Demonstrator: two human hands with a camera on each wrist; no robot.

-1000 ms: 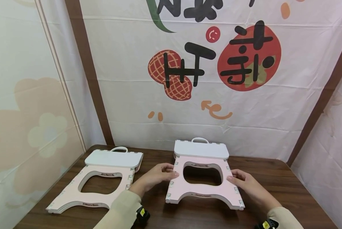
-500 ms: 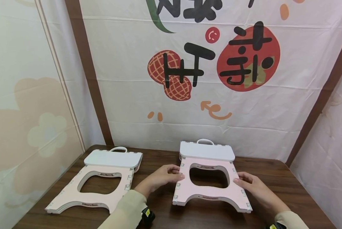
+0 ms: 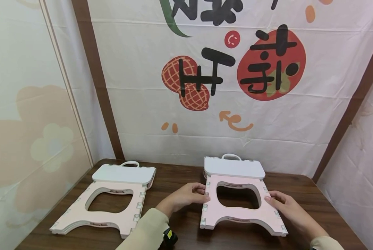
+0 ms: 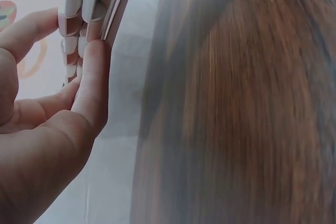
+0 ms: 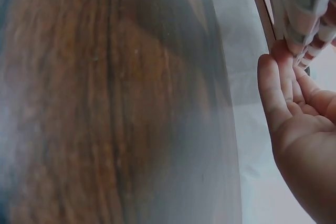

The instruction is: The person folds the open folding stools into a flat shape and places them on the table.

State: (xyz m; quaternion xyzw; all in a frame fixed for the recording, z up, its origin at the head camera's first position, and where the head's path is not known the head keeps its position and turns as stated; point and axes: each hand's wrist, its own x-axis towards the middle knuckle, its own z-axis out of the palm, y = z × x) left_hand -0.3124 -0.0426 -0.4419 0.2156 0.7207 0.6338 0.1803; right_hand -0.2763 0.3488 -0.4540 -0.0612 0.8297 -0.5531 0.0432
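A pink folding stool [image 3: 237, 213], folded flat, with a white top and a white loop handle at its far end, is held between both hands. My left hand [image 3: 187, 197] grips its left edge, thumb on the upper face. On the opposite edge, my right hand [image 3: 287, 206] grips with the thumb on top too. Dark shadow lies under the stool, and its near end looks raised off the table. In the left wrist view, fingers curl against the hinged edge [image 4: 94, 3]. The right wrist view has the fingertips under the other hinged edge [image 5: 304, 9].
A second folded pink-and-white stool [image 3: 103, 216] lies flat at the left of the brown wooden table [image 3: 177, 227]. A printed white cloth [image 3: 136, 104] hangs behind the table, with more cloth at both sides.
Both hands have moved to the right and slightly nearer, carrying the held folding stool along. The gap to the second stool has widened; that one stays put.
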